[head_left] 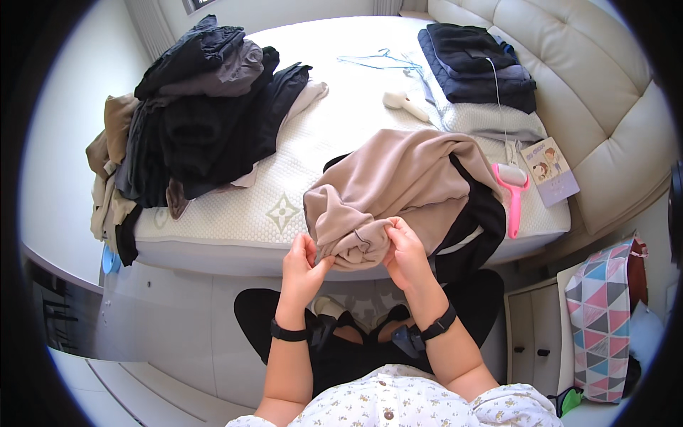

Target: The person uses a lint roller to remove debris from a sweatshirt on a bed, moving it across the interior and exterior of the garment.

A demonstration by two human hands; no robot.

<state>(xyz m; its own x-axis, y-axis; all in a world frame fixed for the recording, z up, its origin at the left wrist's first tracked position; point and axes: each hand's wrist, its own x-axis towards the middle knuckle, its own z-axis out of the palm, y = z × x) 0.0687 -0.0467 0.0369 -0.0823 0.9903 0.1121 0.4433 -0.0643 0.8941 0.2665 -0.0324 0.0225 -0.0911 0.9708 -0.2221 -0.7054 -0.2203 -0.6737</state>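
Note:
A beige-pink fleecy garment (405, 171) lies bunched on the near edge of the white mattress, with black cloth (478, 224) under and beside it. Its gathered end, where dark seam lines show, is pinched between my two hands. My left hand (304, 267) grips the left side of that bunch, thumb against fingers. On the right side, my right hand (407, 254) holds the fabric between thumb and fingertips. Just right of the garment rests a pink lint roller (512, 192) with a white roll.
A tall heap of dark clothes (192, 121) covers the mattress's left side. Folded dark clothes (477, 67) sit by the padded headboard (590, 78). Blue hangers (380, 60), a white handheld device (405, 105) and a booklet (549, 171) lie nearby. A triangle-patterned bag (601, 320) stands on a cabinet (532, 341).

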